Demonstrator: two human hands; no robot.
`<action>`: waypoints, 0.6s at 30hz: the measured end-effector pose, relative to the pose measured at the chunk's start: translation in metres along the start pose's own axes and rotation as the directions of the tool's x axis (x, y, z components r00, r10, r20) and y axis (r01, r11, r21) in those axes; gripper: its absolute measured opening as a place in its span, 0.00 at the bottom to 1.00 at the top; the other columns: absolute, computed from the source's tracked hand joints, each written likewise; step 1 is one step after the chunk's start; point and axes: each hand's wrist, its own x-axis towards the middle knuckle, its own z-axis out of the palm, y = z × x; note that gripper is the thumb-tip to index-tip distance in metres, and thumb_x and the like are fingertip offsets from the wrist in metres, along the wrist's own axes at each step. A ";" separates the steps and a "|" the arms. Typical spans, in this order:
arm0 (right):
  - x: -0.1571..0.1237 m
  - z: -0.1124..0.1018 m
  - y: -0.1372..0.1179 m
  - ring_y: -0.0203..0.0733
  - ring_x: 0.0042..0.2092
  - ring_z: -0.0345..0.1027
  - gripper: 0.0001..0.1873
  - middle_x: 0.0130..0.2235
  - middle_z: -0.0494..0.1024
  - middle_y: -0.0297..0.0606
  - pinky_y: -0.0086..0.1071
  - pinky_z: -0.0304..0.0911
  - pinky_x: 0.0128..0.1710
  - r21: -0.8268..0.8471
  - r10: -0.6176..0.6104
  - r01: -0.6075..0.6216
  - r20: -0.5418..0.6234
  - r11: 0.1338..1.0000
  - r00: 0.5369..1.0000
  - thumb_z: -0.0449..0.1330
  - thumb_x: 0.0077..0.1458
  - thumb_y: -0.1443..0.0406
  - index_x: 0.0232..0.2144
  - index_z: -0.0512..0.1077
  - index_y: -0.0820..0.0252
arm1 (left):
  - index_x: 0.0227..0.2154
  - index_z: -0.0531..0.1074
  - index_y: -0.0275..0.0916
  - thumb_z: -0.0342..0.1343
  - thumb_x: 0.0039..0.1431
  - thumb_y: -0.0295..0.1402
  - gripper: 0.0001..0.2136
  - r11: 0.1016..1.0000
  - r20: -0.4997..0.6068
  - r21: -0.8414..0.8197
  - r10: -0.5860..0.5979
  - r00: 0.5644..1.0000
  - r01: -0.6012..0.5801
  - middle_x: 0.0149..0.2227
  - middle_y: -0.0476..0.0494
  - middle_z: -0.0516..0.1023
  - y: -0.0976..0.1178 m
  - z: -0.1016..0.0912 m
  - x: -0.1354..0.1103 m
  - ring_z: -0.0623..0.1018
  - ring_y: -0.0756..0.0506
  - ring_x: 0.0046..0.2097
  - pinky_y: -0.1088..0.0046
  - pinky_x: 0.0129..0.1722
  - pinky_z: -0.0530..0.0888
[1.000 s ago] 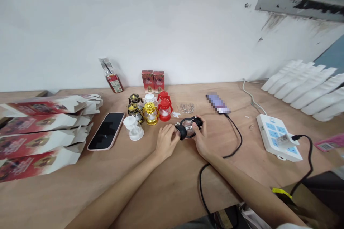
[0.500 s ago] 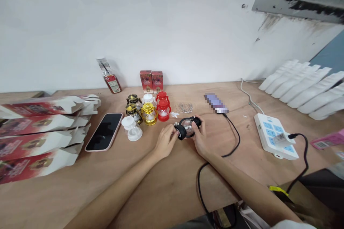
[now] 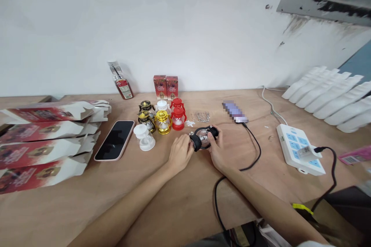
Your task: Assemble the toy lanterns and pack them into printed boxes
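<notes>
A small black toy lantern (image 3: 203, 138) with a clear globe lies on its side on the wooden table (image 3: 179, 200), held between both hands. My left hand (image 3: 179, 153) pinches its left black end. My right hand (image 3: 216, 147) grips its right end, fingers curled round it. Just behind stands a cluster of finished mini lanterns: red ones (image 3: 177, 114), a gold one (image 3: 163, 122), black-and-gold ones (image 3: 145, 117) and a white one (image 3: 144, 137).
A black phone (image 3: 115, 140) lies left, beside stacked flat red-and-white cartons (image 3: 43, 142). Two red boxes (image 3: 165, 87) and a packet (image 3: 121, 83) lean at the wall. A white power strip (image 3: 298, 148), black cables (image 3: 252, 154), white bags (image 3: 327, 92) fill the right.
Both hands stay on the black lantern in about the same place. The view shifts slightly left, then back to the right.
</notes>
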 end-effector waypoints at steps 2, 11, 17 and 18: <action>-0.002 0.001 -0.001 0.42 0.50 0.66 0.30 0.50 0.70 0.37 0.38 0.67 0.45 -0.012 -0.016 0.016 -0.008 1.000 1.000 0.59 0.49 0.49 0.52 0.60 0.49 | 0.28 0.61 0.40 0.41 0.59 0.28 0.07 1.000 -0.006 0.029 -0.012 1.000 0.012 0.30 0.44 0.69 0.000 0.000 0.000 0.69 0.43 0.34 0.67 0.34 0.63; -0.009 0.002 -0.008 0.44 0.54 0.61 0.32 0.53 0.66 0.40 0.43 0.62 0.52 -0.119 -0.060 0.049 -0.092 0.992 0.994 0.58 0.50 0.50 0.54 0.57 0.51 | 0.37 0.65 0.39 0.47 0.60 0.27 0.05 0.992 -0.089 -0.078 -0.108 0.990 0.102 0.41 0.43 0.75 0.005 -0.004 -0.003 0.72 0.43 0.43 0.66 0.41 0.63; -0.014 0.005 -0.018 0.43 0.57 0.58 0.28 0.54 0.64 0.40 0.43 0.54 0.58 -0.256 -0.116 0.091 -0.085 0.963 0.990 0.56 0.52 0.51 0.53 0.56 0.52 | 0.31 0.68 0.40 0.50 0.59 0.27 0.04 0.983 -0.137 -0.144 -0.132 0.982 0.113 0.45 0.44 0.76 0.005 -0.006 -0.003 0.72 0.43 0.46 0.65 0.43 0.62; -0.014 0.005 -0.018 0.43 0.57 0.58 0.28 0.54 0.64 0.40 0.42 0.54 0.58 -0.257 -0.121 0.096 -0.084 0.962 0.989 0.56 0.53 0.52 0.53 0.56 0.52 | 0.30 0.68 0.40 0.51 0.59 0.27 0.04 0.982 -0.146 -0.153 -0.136 0.980 0.114 0.46 0.44 0.76 0.005 -0.006 -0.003 0.72 0.43 0.46 0.65 0.43 0.62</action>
